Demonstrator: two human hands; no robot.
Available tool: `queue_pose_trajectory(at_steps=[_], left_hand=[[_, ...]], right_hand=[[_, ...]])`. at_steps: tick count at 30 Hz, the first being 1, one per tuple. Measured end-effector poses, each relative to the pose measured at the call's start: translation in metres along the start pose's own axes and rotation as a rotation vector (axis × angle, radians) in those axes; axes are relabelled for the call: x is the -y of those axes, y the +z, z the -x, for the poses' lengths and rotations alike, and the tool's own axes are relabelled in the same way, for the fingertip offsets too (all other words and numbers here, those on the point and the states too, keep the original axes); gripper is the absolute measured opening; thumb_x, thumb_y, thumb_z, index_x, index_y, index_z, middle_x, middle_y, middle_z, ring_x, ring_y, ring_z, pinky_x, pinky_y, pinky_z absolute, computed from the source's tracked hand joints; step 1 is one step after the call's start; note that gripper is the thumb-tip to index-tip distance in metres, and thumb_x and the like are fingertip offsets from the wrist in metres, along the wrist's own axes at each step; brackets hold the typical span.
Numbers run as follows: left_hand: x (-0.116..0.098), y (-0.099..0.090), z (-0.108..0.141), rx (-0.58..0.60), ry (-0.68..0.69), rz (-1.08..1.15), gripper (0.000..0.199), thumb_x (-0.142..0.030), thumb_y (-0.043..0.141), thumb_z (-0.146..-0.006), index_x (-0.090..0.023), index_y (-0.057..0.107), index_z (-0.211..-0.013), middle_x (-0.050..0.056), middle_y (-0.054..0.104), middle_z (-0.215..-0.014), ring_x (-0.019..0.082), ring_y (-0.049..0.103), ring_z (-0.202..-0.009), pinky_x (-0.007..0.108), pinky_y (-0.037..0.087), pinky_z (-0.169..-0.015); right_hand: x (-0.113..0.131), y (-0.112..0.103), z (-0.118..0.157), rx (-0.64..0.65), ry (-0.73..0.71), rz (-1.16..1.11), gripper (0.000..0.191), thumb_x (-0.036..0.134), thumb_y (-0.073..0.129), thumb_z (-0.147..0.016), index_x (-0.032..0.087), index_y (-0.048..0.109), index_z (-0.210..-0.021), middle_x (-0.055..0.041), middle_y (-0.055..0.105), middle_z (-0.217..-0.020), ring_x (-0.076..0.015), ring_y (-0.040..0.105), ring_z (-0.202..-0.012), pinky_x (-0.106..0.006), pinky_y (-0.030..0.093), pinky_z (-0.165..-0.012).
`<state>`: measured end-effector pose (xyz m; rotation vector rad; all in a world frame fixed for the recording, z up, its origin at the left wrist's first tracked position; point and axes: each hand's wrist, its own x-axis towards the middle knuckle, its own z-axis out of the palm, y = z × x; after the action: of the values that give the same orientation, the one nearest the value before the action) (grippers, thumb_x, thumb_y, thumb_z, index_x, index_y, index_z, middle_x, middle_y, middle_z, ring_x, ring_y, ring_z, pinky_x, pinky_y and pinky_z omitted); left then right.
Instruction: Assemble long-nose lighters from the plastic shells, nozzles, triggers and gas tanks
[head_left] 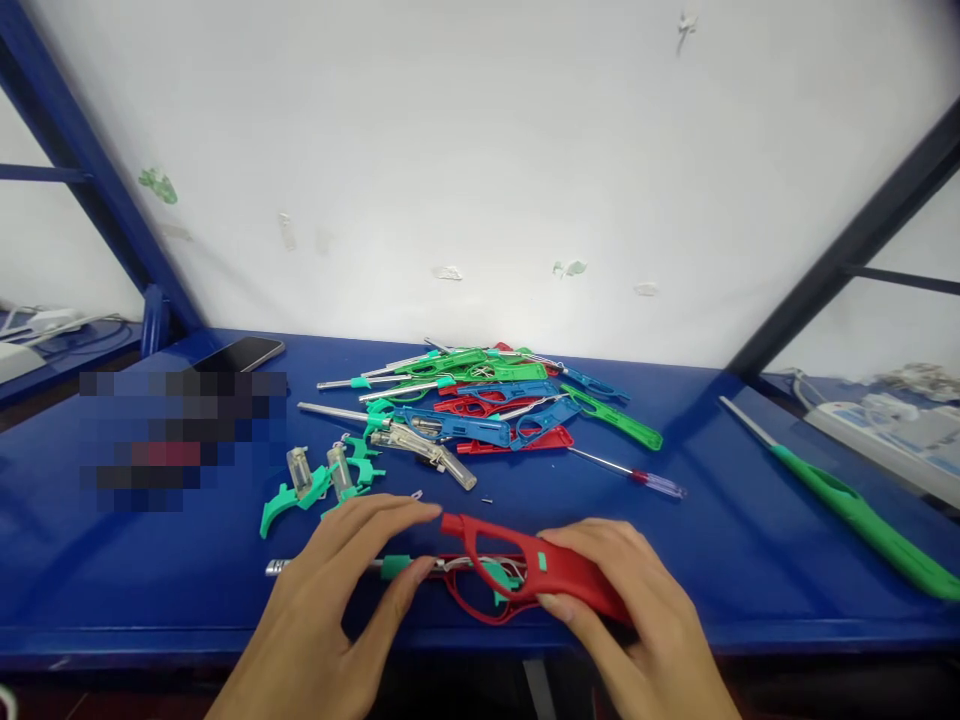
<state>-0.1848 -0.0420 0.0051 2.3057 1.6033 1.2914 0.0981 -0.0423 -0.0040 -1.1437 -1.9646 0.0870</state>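
In my right hand [622, 590] is the red upper half-shell of a gas lighter's handle [574, 575], pinched between thumb and fingers and tilted. Beneath it lies the lower red shell [480, 608], containing wires and a green trigger [506, 585]. A metal lighter tube [279, 567] with a green collar [395, 567] runs leftward behind my left hand [337, 590]. That hand has its thumb and fingers apart; its thumb tip is at the tube's inner end and its fingertips are near the upper shell's narrow tip. Contact there is unclear.
Behind my hands lies a pile of lighter parts [480, 400] in green, blue and red. Loose fuel tanks with green triggers [300, 480] lie to its left, a screwdriver [652, 483] to its right. A green lighter [847, 505] is far right; a phone [244, 353] is back left.
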Motion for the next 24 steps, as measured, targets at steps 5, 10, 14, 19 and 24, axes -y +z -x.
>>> queue_pose_trajectory(at_steps=[5,10,14,19,24], left_hand=[[0.0101,-0.0006,0.004,0.063,0.085,0.002,0.027,-0.047,0.061,-0.114,-0.041,0.073,-0.136,-0.003,0.081,-0.128,0.021,0.079,-0.117,0.033,0.068,-0.1],[0.0117,0.0002,-0.0004,0.106,0.201,0.039,0.02,-0.034,0.059,-0.116,-0.037,0.079,-0.12,-0.006,0.082,-0.114,0.017,0.075,-0.113,0.028,0.062,-0.1],[0.008,-0.0002,-0.004,0.098,0.206,0.043,0.02,-0.03,0.061,-0.115,-0.036,0.079,-0.118,-0.008,0.082,-0.109,0.013,0.075,-0.105,0.023,0.059,-0.096],[0.0033,0.0022,-0.0036,0.076,0.176,0.047,0.016,-0.029,0.064,-0.112,-0.035,0.079,-0.116,-0.01,0.082,-0.109,0.013,0.075,-0.103,0.022,0.059,-0.095],[0.0024,0.0039,-0.0043,0.06,0.168,0.038,0.016,-0.03,0.064,-0.112,-0.035,0.08,-0.113,-0.009,0.082,-0.106,0.014,0.076,-0.1,0.024,0.06,-0.092]], right_hand=[[0.0008,0.0005,-0.0013,0.052,-0.075,0.073,0.022,0.052,0.067,-0.111,0.035,0.073,-0.124,0.0045,0.085,-0.113,-0.022,0.079,-0.101,-0.035,0.061,-0.091],[-0.0002,0.0029,-0.0012,0.065,-0.107,0.13,0.024,0.053,0.066,-0.111,0.035,0.073,-0.123,0.0043,0.084,-0.112,-0.0218,0.078,-0.101,-0.036,0.059,-0.089],[-0.001,0.0052,-0.0009,0.066,-0.114,0.136,0.026,0.054,0.064,-0.112,0.033,0.073,-0.124,0.0037,0.084,-0.111,-0.0215,0.078,-0.1,-0.036,0.058,-0.089],[-0.001,0.0055,-0.0009,0.039,-0.118,0.129,0.027,0.053,0.063,-0.113,0.032,0.074,-0.126,0.0016,0.085,-0.109,-0.0227,0.078,-0.097,-0.036,0.058,-0.088],[-0.0019,0.0045,-0.0011,0.045,-0.109,0.124,0.027,0.052,0.063,-0.112,0.031,0.075,-0.126,-0.0002,0.085,-0.11,-0.0241,0.079,-0.097,-0.037,0.058,-0.086]])
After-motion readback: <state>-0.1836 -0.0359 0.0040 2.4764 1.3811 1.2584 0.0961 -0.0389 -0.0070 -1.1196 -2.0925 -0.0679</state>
